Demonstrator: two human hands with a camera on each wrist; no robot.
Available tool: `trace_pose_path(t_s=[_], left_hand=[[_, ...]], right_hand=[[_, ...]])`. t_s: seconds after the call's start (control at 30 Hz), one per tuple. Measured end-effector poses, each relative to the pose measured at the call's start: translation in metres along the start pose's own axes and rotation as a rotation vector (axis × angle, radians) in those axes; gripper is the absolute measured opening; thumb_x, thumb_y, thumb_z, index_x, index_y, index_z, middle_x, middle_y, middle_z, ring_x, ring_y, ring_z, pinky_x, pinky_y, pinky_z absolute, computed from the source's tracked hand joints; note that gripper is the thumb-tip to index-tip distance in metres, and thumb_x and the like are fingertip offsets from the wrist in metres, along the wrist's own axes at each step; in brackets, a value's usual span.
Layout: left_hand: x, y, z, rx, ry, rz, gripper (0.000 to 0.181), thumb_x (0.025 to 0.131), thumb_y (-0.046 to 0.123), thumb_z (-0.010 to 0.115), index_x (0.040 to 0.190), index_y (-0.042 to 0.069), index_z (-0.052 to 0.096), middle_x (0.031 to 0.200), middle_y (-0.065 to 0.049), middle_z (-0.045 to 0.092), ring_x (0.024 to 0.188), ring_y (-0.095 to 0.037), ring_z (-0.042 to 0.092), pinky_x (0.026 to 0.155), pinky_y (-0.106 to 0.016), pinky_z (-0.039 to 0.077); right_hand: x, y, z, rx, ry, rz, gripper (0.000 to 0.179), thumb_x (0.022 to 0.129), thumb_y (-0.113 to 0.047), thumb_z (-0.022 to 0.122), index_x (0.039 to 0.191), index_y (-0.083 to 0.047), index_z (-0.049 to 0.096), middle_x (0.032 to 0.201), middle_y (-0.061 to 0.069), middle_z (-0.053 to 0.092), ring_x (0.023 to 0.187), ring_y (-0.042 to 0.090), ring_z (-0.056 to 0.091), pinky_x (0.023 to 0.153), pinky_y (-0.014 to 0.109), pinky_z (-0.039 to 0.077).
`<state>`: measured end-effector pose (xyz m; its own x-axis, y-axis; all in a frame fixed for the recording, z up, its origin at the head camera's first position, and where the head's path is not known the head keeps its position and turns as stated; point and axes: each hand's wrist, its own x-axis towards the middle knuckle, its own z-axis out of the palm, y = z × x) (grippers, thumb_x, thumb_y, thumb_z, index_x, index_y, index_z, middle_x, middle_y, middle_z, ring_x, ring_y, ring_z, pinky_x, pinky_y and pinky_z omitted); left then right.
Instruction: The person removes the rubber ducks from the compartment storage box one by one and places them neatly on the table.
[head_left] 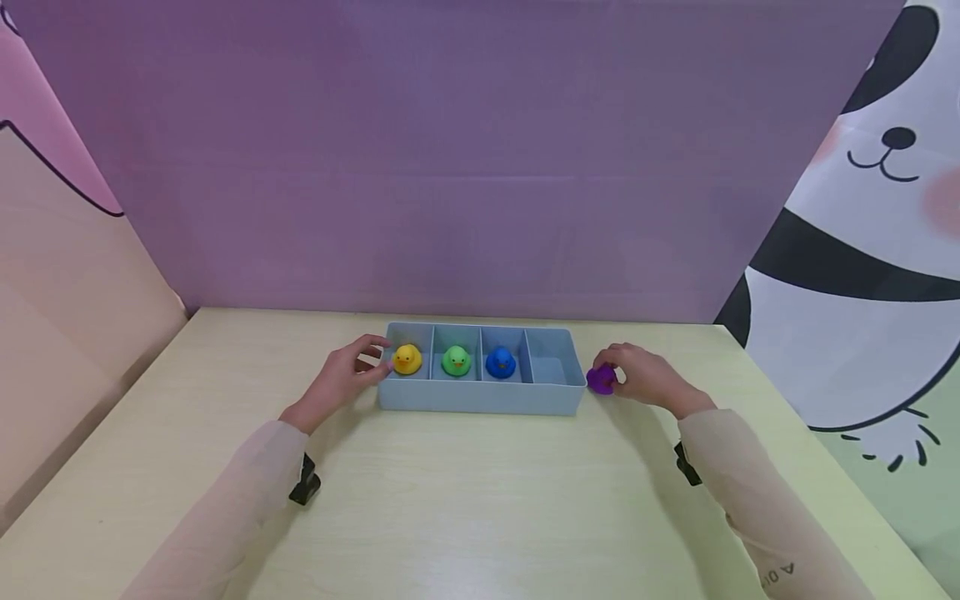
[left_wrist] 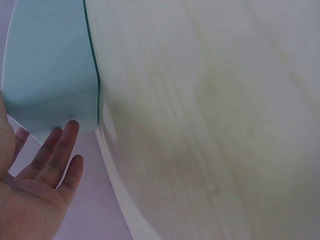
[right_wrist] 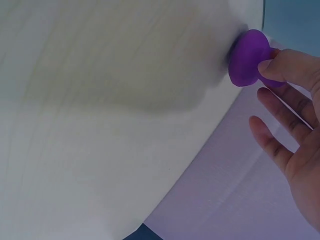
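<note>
Fingers (head_left: 613,357) at right pinch purple toy (right_wrist: 246,59) beside box (head_left: 480,397), left fingers (left_wrist: 60,154) spread at its left edge.

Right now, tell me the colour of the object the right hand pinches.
The object in the right hand is purple, shown best in the right wrist view.

A pale table (head_left: 480,500) shows faint wood grain (streaky in the wrist views). Directly on it, near the far edge, rests a light-blue divided tray (head_left: 480,398).

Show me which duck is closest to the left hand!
The yellow duck, at the end of the box beside the left hand. The green duck and blue duck sit farther along.
</note>
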<state>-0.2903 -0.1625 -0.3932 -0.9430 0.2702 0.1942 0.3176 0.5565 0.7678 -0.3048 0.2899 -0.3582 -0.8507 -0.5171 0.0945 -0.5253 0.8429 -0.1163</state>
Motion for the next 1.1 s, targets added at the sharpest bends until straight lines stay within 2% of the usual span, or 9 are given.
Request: trace_pose_path(t_s=[0.43, 0.67, 0.93, 1.1], left_hand=[[0.000, 0.001, 0.000, -0.002, -0.001, -0.010, 0.042, 0.089, 0.026, 0.059, 0.127, 0.011, 0.048, 0.120, -0.019, 0.055, 0.096, -0.030, 0.062, 0.086, -0.043, 0.050], [-0.001, 0.002, 0.000, 0.006, 0.000, 0.008, 0.041, 0.089, 0.024, 0.059, 0.126, 0.010, 0.048, 0.119, -0.020, 0.055, 0.095, -0.030, 0.063, 0.085, -0.044, 0.050], [0.000, 0.002, -0.001, 0.004, 0.001, 0.010, 0.040, 0.089, 0.023, 0.059, 0.125, 0.009, 0.048, 0.119, -0.020, 0.055, 0.095, -0.031, 0.063, 0.085, -0.044, 0.050], [-0.001, 0.003, -0.001, -0.003, 0.000, 0.003, 0.041, 0.089, 0.024, 0.059, 0.126, 0.010, 0.048, 0.120, -0.020, 0.055, 0.095, -0.030, 0.063, 0.085, -0.043, 0.051]], right_hand=[[-0.004, 0.001, 0.004, 0.009, 0.017, 0.002, 0.029, 0.070, 0.003, 0.072, 0.097, -0.004, 0.064, 0.094, 0.009, 0.063, 0.090, 0.025, 0.058, 0.076, 0.041, 0.052], [-0.004, 0.002, 0.004, 0.022, 0.014, -0.007, 0.030, 0.069, 0.003, 0.072, 0.098, -0.005, 0.064, 0.094, 0.009, 0.063, 0.089, 0.025, 0.058, 0.076, 0.041, 0.052], [-0.002, 0.004, -0.001, 0.027, 0.002, -0.035, 0.031, 0.069, 0.002, 0.073, 0.098, -0.005, 0.065, 0.094, 0.008, 0.064, 0.090, 0.027, 0.059, 0.077, 0.043, 0.050], [0.001, 0.003, -0.008, 0.018, -0.010, -0.038, 0.033, 0.070, 0.001, 0.072, 0.101, -0.001, 0.063, 0.098, 0.012, 0.064, 0.091, 0.031, 0.059, 0.079, 0.044, 0.049]])
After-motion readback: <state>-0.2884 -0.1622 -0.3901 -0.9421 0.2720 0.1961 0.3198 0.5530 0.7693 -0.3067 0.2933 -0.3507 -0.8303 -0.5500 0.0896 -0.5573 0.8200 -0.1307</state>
